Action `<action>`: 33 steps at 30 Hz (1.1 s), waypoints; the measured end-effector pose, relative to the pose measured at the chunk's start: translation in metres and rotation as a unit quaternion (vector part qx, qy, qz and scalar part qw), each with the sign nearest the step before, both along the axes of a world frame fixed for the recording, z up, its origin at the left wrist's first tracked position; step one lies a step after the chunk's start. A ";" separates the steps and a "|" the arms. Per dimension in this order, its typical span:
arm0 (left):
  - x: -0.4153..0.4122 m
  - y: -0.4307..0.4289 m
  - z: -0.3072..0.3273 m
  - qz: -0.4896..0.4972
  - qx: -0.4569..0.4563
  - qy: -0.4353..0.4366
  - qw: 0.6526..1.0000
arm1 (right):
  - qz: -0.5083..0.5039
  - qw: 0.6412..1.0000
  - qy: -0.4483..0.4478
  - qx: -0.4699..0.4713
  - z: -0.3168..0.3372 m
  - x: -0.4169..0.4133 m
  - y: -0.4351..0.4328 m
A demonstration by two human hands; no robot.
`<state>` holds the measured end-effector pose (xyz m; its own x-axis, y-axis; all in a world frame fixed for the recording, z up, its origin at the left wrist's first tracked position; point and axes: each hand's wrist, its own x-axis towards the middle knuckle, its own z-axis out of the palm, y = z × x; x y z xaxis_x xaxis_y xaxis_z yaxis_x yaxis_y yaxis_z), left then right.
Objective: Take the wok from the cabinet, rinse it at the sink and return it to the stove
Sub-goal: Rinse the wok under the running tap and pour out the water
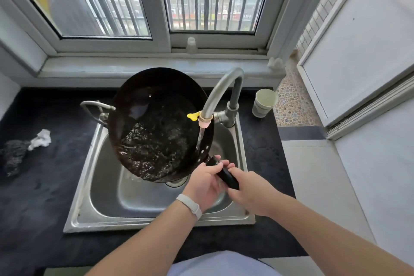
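A black wok (156,123) hangs tilted over the steel sink (94,195), its low edge toward me with water pooled inside. Both hands grip its black handle (226,176): my left hand (205,182) from the left, my right hand (251,192) from the right. The curved grey faucet (224,89) runs a thin stream of water onto the wok's right rim near the handle.
A white paper cup (264,103) stands on the black counter right of the faucet. A crumpled white tissue (40,140) and a dark scrubber (13,157) lie on the counter at left. A metal rack (94,111) sits behind the sink's left corner. Windows rise behind.
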<state>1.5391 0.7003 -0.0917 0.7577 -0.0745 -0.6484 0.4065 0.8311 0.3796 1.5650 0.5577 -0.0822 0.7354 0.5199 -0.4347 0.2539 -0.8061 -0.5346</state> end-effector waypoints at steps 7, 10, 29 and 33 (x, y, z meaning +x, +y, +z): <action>0.004 0.007 -0.007 -0.011 -0.004 0.002 1.000 | 0.000 0.999 -0.027 -0.016 -0.012 0.001 0.004; 0.007 0.007 -0.008 -0.015 0.021 0.007 1.000 | -0.002 0.999 -0.042 -0.018 -0.014 0.001 0.005; -0.015 -0.005 -0.019 -0.036 -0.062 0.008 0.997 | 0.027 0.996 -0.051 -0.062 -0.003 -0.022 -0.012; -0.027 -0.011 -0.024 -0.045 -0.058 0.020 0.997 | 0.028 0.996 -0.036 -0.077 0.000 -0.033 -0.016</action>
<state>1.5121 0.6891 -0.1159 0.7184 -0.2174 -0.6608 0.4943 0.8279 0.2650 1.5322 0.5415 -0.0823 0.7395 0.4921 -0.4593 0.3347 -0.8608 -0.3834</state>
